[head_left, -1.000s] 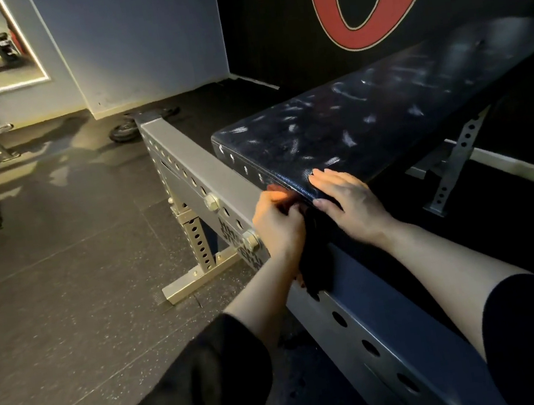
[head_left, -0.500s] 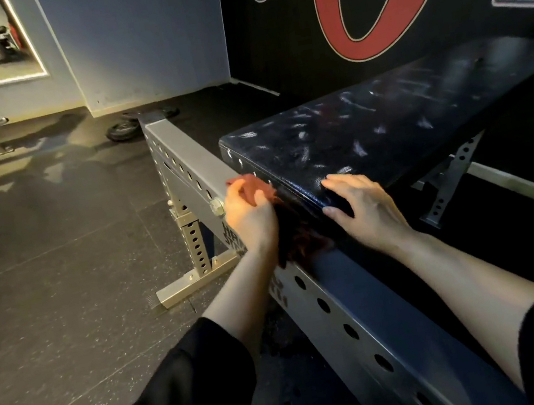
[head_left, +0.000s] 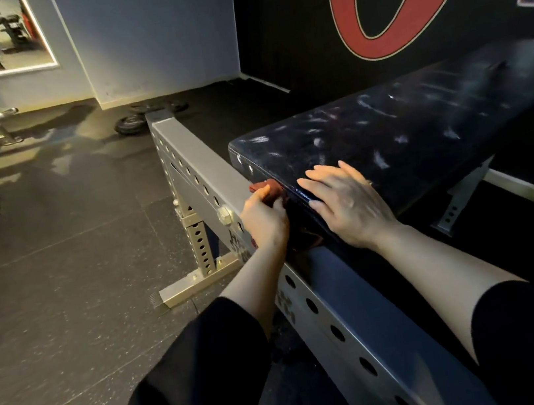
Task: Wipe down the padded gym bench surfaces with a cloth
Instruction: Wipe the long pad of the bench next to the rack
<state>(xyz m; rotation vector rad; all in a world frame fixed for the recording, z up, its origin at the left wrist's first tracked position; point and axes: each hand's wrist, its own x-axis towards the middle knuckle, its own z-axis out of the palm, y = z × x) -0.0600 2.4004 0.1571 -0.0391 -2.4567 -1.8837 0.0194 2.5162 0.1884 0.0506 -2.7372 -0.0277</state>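
A black padded bench pad (head_left: 403,126), scuffed with pale streaks, stretches from the centre to the right. My left hand (head_left: 263,222) grips a dark red cloth (head_left: 267,188) against the pad's near side edge, between the pad and the steel beam. The cloth's lower part hangs in shadow below the hand. My right hand (head_left: 345,204) lies flat with straight fingers on the pad's top near its edge, just right of the cloth.
A grey perforated steel beam (head_left: 189,155) with bolts runs along the pad's left side on an upright leg (head_left: 201,246). Weight plates (head_left: 131,123) lie on the rubber floor behind it. A rack stands at far left under a mirror. A black painted wall lies behind.
My left hand has slid the cloth farther along the pad's side edge, away from me. My right hand has stayed flat on the pad top, shifting slightly forward.
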